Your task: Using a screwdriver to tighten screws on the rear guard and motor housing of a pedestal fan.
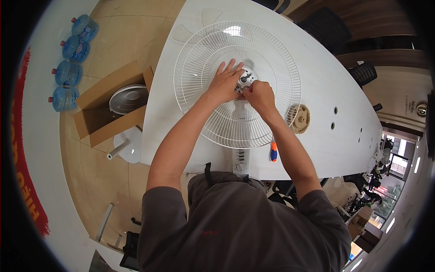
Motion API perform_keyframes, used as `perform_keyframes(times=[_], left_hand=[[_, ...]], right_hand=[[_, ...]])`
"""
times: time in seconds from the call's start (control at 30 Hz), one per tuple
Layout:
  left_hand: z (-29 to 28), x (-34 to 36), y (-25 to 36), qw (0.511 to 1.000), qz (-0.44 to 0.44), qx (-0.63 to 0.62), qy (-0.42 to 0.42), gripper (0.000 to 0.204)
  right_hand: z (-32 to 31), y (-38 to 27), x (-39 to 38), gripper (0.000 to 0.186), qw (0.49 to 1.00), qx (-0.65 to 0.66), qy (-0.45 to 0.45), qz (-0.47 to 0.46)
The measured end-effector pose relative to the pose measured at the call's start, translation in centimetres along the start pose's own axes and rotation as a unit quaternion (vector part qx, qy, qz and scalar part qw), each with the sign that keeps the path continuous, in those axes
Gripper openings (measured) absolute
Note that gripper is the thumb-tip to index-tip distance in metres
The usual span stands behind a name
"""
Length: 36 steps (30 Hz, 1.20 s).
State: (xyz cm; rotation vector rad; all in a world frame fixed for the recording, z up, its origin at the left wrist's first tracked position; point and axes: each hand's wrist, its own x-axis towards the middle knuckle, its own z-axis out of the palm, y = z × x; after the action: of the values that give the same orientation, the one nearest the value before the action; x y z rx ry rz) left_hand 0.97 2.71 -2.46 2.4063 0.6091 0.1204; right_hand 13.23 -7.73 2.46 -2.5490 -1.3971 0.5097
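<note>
An orange-and-blue handle (273, 152) lies near the white worktop's (335, 86) close edge. Beyond, over the worktop, is a round white wire fan grille (277, 68). The right hand's (259, 96) grip curls at its grey-and-white hub (246, 77); what it holds I cannot tell. The left hand (225, 85) rests spread-fingered, holding nothing visible, on the wires.
</note>
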Motion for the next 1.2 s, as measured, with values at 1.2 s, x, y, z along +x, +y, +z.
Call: perform_keyframes(times=[1.2], left_hand=[[0.3,0.0,-0.2,1.000,0.018,0.010,0.010,0.100]], right_hand=[[0.9,3.3,-0.7,0.009,0.978,0.083,0.132,-0.137]])
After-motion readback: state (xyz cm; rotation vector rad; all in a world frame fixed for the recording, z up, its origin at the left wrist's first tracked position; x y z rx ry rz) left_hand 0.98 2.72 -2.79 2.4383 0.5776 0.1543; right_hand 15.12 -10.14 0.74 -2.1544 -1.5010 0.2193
